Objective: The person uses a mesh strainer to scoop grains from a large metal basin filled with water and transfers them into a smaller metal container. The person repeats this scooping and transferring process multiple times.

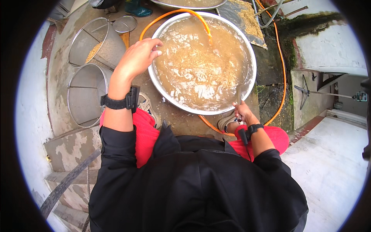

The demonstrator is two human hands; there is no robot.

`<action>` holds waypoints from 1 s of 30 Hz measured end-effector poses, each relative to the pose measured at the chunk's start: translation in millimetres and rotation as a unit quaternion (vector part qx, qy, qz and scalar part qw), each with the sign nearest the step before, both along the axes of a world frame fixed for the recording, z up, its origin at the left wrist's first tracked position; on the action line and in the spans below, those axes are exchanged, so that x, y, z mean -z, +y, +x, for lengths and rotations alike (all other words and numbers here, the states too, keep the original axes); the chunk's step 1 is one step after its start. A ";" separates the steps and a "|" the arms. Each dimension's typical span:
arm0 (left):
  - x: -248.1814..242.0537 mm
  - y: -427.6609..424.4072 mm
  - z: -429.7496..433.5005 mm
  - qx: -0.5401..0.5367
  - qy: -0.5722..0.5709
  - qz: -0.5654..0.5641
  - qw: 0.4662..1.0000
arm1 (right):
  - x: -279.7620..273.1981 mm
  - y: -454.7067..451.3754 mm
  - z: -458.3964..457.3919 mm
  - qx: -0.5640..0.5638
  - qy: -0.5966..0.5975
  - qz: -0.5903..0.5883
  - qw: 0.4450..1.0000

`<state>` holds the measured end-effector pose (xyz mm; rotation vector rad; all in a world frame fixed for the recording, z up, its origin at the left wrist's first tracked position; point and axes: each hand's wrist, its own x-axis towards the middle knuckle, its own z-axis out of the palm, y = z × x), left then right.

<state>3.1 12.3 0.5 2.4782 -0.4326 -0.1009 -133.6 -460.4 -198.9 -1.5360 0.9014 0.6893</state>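
Observation:
A wide metal basin (154, 76) in front of me holds churning brown water (197, 66) with grain in it. My right hand (244, 112) grips the handle of a utensil (239, 97) at the basin's near right rim. The utensil's far end dips into the water, so its full shape is hidden. Over the left rim, my left hand (142, 55) hangs in the air with fingers loosely bent, and I see nothing in it. An orange hose (181, 11) arches over the far rim, its end in the water.
To my left, one mesh basket (111, 47) holds grain and another mesh basket (87, 94) lies tilted nearby. A round strainer (124, 24) is behind them. A second basin (188, 5) and another person's rubber boot (137, 9) are farther off. Grain (251, 24) lies spread at the right.

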 end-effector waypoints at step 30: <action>3.3 -3.2 1.3 0.012 -0.016 0.006 1.000 | -96.9 61.5 -3.4 -0.309 -0.244 -0.387 0.834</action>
